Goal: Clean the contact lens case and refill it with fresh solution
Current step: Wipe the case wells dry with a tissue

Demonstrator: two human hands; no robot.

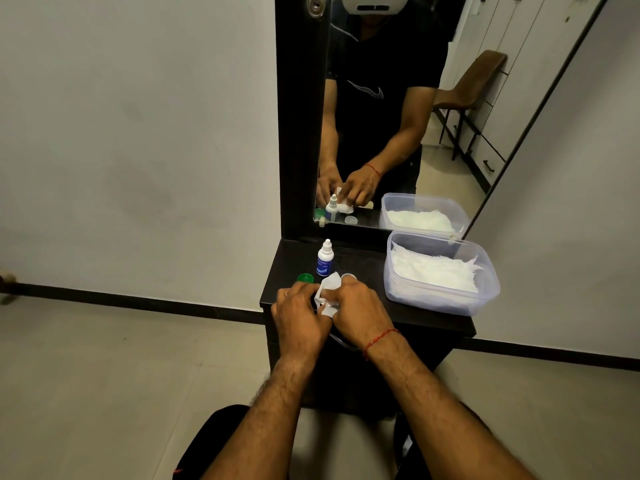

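Now L hand [300, 311] & R hand [360, 308] each grip white tissue [327, 289], fingers curled, over counter [363, 261]; green cap [305, 278] just beside solution bottle [325, 258].

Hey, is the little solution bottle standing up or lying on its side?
Upright: the solution bottle stands on its base on the dark table, white tip pointing up, beside the green cap.
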